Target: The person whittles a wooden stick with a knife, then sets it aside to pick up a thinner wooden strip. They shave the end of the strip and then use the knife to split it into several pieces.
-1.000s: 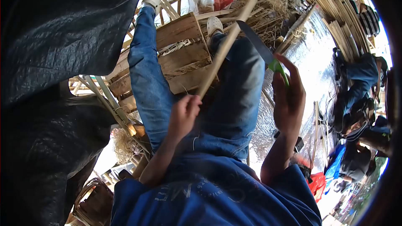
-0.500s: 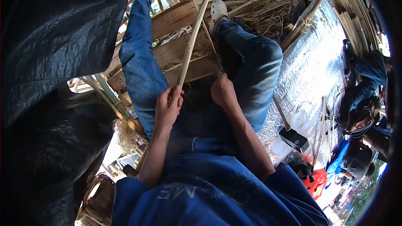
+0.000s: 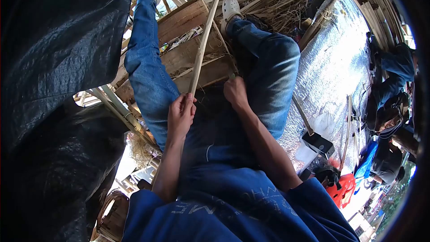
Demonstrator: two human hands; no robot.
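Observation:
A long pale wooden strip slants from the top of the view down to my left hand, whose fingers are wrapped round its lower end. My right hand is closed in a fist just right of the strip and apart from it. A small greenish piece pokes out at the top of this fist; its full shape is hidden. Both hands are above my lap, between my knees. A wooden crate lies beyond them, between my legs.
A black plastic sheet hangs at the left. Silvery foil sheeting covers the right side, with a black box on it. Straw and wood offcuts lie beyond my foot. Another person is at the far right.
My right hand has moved slightly left, closer to the strip. The left hand still grips the strip. The whole view has shifted a little.

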